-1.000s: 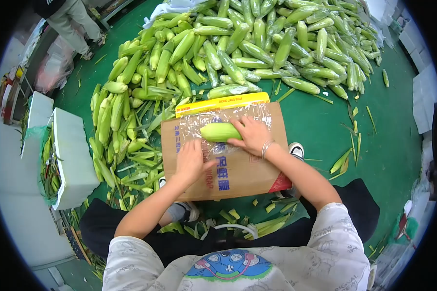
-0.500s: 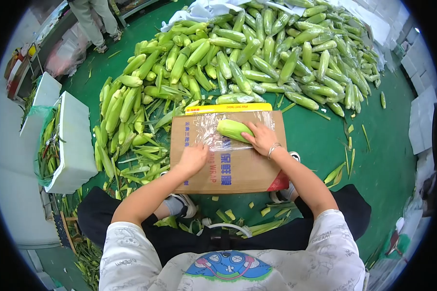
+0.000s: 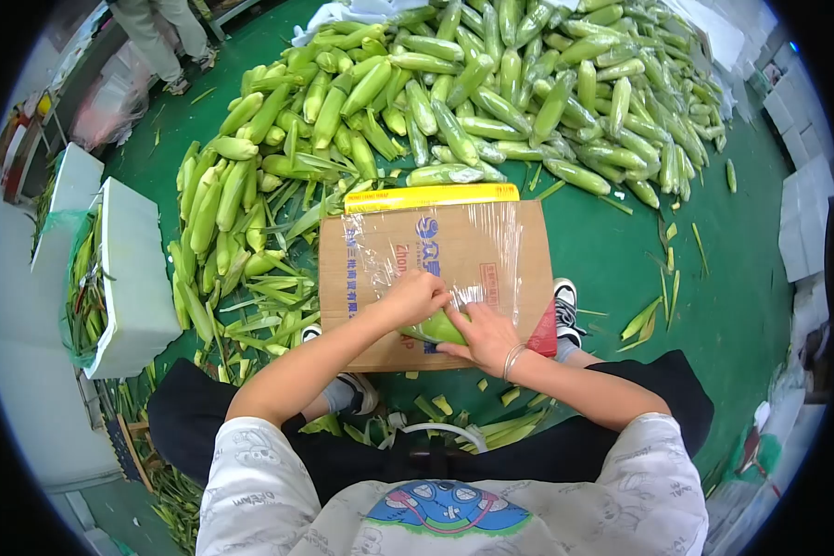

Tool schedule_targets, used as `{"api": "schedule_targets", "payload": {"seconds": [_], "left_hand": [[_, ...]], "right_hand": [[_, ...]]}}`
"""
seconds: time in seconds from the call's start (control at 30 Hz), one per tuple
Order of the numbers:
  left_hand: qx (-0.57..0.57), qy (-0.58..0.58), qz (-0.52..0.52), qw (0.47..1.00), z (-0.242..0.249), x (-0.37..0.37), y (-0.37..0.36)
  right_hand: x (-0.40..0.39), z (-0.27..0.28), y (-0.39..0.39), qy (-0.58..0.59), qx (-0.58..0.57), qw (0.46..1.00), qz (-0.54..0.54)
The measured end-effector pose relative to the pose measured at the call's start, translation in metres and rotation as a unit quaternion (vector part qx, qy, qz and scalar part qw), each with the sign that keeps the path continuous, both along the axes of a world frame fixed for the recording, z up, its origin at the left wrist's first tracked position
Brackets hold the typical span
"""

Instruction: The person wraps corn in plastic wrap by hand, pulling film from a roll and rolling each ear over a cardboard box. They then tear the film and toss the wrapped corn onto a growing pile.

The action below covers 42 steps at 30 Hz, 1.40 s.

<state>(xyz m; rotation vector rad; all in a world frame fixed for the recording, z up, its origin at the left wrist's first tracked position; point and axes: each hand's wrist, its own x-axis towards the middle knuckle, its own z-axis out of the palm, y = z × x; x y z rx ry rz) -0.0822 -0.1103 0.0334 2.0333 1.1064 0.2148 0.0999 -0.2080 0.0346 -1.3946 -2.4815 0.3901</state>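
On the cardboard box in front of me lies an ear of corn in green husk, partly covered by my hands. My right hand is wrapped round its right side. Beside it, my left hand has its fingers pinched together at the edge of the clear plastic wrap. That film stretches over the box top from the yellow wrap carton at the far edge down to the corn.
Beyond the carton spreads a large pile of corn, film-covered at right, bare-husked at left. A white foam bin of husk scraps stands left. Loose husks litter the green floor. Another person's legs show at top left.
The corn has come toward me, to the near part of the box, with the film drawn out after it. My left hand has moved right, close to my right hand.
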Motion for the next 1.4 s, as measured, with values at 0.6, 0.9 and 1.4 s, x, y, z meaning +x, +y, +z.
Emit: {"api": "schedule_targets", "payload": {"seconds": [0.6,0.9,1.4], "left_hand": [[0.266,0.044,-0.090,0.959,-0.020,0.008,0.000],[-0.814,-0.194,0.029,0.546,-0.016,-0.038,-0.205],[-0.033,-0.621,0.470,0.626,0.103,-0.075,-0.036]], "right_hand": [[0.005,-0.027,0.141,0.121,-0.329,0.931,0.104],[-0.007,-0.031,0.101,0.025,-0.084,0.990,0.112],[-0.123,0.082,0.041,0.536,-0.678,0.483,-0.139]]}}
